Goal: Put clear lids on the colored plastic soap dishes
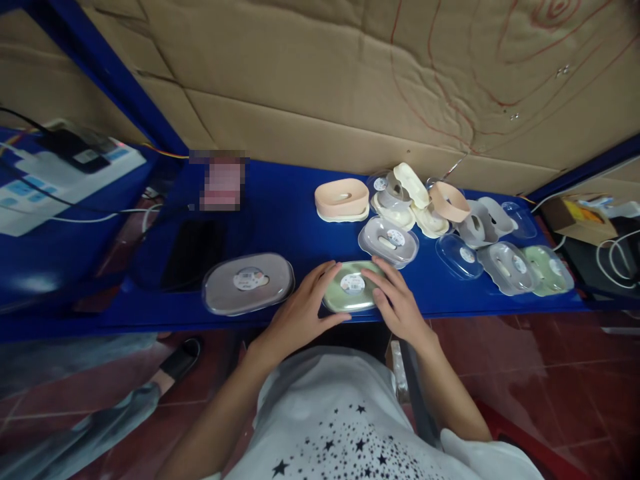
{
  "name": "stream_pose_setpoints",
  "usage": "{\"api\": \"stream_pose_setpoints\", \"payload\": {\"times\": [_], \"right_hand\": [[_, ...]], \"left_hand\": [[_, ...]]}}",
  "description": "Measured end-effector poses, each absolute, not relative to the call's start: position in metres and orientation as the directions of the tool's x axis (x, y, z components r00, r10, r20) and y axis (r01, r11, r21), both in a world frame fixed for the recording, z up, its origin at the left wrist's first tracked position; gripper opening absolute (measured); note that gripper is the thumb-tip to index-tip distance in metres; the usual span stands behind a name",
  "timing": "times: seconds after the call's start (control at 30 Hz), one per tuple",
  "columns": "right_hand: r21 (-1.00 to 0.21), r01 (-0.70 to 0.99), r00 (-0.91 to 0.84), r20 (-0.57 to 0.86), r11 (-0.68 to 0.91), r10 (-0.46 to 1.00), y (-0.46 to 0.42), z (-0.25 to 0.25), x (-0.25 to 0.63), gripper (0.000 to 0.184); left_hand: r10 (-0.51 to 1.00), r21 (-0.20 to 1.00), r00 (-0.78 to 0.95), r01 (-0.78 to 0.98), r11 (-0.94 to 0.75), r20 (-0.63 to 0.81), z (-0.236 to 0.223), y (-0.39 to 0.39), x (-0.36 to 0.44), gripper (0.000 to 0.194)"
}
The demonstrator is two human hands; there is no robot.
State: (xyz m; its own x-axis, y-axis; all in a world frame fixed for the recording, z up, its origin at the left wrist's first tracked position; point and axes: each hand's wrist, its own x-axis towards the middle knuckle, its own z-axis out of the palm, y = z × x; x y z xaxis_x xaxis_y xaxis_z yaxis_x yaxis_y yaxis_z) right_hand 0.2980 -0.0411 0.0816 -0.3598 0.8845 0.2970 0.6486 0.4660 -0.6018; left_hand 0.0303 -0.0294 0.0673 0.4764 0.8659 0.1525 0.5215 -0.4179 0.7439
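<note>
A green oval box [340, 302] with a clear lid and a round white label lies at the table's front edge, between my two hands. My left hand [300, 308] is at its left side, fingers stretched along the rim and thumb apart near the front edge. From the right, my right hand [400, 303] reaches over the lid with its fingers spread, fingertips on or just above it. Neither hand is closed around the box. To the left rests a grey oval box [227, 293] with a clear lid and a similar label.
Behind my right hand sit a lidded grey box [373, 239] and a peach box [333, 198] on a cream base. Farther right are loose cream, grey and peach parts, a clear lid [453, 257] and a lidded green box [547, 270]. A cardboard wall [300, 80] backs the blue table [280, 227].
</note>
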Motion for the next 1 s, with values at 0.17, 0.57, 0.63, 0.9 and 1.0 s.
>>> {"api": "stream_pose_setpoints", "payload": {"times": [0.17,0.57,0.63,0.9,1.0], "right_hand": [[-0.561,0.663,-0.427,0.262,0.496,0.866,-0.027,0.088,0.305,0.05],[-0.322,0.68,-0.603,0.267,0.659,0.752,-0.029,0.091,0.303,0.084],[-0.292,0.691,-0.61,0.255,0.661,0.75,-0.028,0.092,0.303,0.082],[-0.293,0.667,-0.637,0.251,0.685,0.729,-0.017,0.09,0.307,0.076],[-0.256,0.741,-0.575,0.234,0.621,0.784,-0.013,0.092,0.291,0.074]], "left_hand": [[0.865,0.739,0.472,0.519,-0.429,0.17,0.066,-0.029,0.031,0.092],[0.841,0.773,0.52,0.467,-0.43,0.153,0.07,-0.026,0.025,0.092],[0.839,0.778,0.522,0.458,-0.429,0.156,0.069,-0.025,0.024,0.095],[0.841,0.745,0.499,0.477,-0.467,0.207,0.066,-0.026,0.027,0.086],[0.819,0.649,0.446,0.51,-0.565,0.362,0.065,-0.029,0.03,0.076]]}}
